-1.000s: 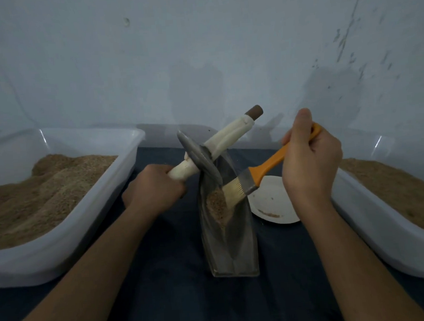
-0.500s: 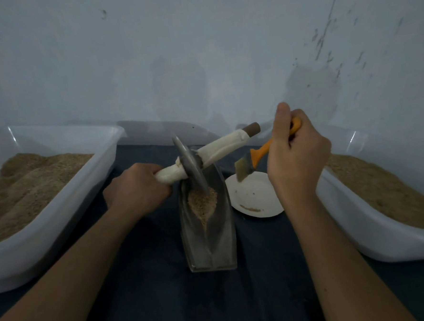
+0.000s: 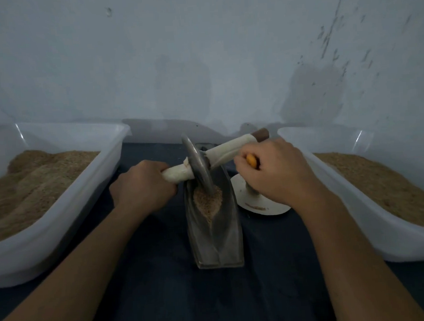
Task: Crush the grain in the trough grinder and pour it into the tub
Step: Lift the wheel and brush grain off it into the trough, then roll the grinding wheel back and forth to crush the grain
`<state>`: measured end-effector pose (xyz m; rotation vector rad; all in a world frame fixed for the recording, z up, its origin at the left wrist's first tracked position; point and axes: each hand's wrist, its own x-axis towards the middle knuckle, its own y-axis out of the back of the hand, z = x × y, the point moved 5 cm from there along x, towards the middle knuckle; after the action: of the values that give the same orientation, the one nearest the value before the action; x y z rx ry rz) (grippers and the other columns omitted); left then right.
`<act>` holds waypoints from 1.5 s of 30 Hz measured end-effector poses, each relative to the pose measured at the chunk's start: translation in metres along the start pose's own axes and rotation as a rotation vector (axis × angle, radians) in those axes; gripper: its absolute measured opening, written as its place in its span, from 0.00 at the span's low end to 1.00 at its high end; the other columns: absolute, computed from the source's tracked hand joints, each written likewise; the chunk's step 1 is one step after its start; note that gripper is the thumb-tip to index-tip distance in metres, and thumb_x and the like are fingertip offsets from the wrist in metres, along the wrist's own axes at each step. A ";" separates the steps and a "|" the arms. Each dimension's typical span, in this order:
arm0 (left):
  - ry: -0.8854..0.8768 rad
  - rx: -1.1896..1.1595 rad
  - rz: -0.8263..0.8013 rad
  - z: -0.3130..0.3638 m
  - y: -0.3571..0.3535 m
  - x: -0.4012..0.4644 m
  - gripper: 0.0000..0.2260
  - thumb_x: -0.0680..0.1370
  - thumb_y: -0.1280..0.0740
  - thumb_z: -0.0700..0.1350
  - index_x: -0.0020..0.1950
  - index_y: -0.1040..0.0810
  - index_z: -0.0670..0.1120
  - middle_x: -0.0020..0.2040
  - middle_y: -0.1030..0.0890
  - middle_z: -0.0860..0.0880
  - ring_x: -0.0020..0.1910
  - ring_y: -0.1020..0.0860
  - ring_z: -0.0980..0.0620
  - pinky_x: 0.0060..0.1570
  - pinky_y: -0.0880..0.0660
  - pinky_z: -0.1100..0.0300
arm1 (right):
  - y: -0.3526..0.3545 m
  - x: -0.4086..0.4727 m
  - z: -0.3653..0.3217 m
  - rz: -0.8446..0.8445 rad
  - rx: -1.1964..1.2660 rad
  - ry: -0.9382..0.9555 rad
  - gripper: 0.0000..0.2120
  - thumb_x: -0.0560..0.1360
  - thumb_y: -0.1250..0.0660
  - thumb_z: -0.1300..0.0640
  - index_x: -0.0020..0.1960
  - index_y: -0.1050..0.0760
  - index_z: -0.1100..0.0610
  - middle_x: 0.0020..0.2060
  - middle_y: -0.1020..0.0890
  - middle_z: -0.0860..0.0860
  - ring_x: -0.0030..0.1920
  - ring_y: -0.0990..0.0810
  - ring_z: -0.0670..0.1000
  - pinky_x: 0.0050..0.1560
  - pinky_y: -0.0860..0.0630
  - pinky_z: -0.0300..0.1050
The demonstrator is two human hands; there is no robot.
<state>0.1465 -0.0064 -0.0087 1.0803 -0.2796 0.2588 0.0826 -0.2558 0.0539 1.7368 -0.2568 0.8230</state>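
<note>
Lowered since the earlier frame, the right hand (image 3: 278, 173) grips the orange brush (image 3: 251, 160) above the white plate (image 3: 263, 208); the left hand (image 3: 143, 187) grips the roller handle (image 3: 175, 173), wheel (image 3: 199, 166) in the trough grinder (image 3: 225, 234).

Both hands curled in grip: left (image 3: 143, 187), right (image 3: 276, 173); forearms extended forward.

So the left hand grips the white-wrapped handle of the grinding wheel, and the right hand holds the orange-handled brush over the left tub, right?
Not quite. In the head view the right hand holds the orange-handled brush over the small white plate, not the left tub. The left hand does grip the white-wrapped handle of the metal grinding wheel.
</note>
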 end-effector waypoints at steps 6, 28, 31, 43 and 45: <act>0.003 0.019 0.002 0.003 0.002 -0.001 0.04 0.70 0.28 0.54 0.37 0.22 0.60 0.35 0.22 0.58 0.34 0.27 0.56 0.32 0.37 0.62 | -0.002 -0.008 0.005 -0.498 -0.041 -0.144 0.13 0.76 0.32 0.39 0.37 0.21 0.45 0.32 0.19 0.43 0.34 0.21 0.44 0.37 0.23 0.46; -0.105 0.101 0.082 0.006 0.006 0.000 0.07 0.69 0.29 0.50 0.34 0.26 0.57 0.32 0.24 0.56 0.32 0.28 0.55 0.31 0.37 0.62 | 0.015 -0.003 0.013 -0.280 0.137 -0.233 0.07 0.78 0.33 0.52 0.42 0.20 0.45 0.34 0.20 0.42 0.35 0.22 0.43 0.32 0.30 0.35; -0.225 0.205 0.164 0.017 0.011 -0.005 0.09 0.69 0.29 0.50 0.35 0.29 0.56 0.31 0.29 0.56 0.34 0.25 0.49 0.31 0.40 0.61 | 0.020 0.004 0.010 -0.084 0.118 -0.165 0.08 0.72 0.31 0.56 0.46 0.24 0.43 0.41 0.25 0.40 0.42 0.25 0.47 0.37 0.31 0.39; -0.435 0.276 0.156 0.018 -0.002 0.004 0.12 0.72 0.29 0.50 0.40 0.34 0.59 0.33 0.33 0.57 0.37 0.20 0.44 0.32 0.40 0.59 | -0.051 0.035 0.004 -0.518 -0.357 -0.090 0.09 0.66 0.29 0.55 0.36 0.30 0.50 0.34 0.25 0.50 0.33 0.28 0.49 0.29 0.38 0.42; -0.410 0.309 0.145 0.021 -0.006 0.008 0.10 0.73 0.30 0.50 0.41 0.33 0.58 0.33 0.34 0.56 0.36 0.23 0.45 0.31 0.41 0.59 | -0.054 0.038 0.006 -0.521 -0.375 -0.076 0.09 0.67 0.29 0.55 0.37 0.31 0.50 0.34 0.25 0.49 0.33 0.29 0.49 0.29 0.39 0.42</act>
<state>0.1538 -0.0271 -0.0011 1.4195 -0.7042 0.2119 0.1431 -0.2344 0.0367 1.3881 -0.0001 0.3035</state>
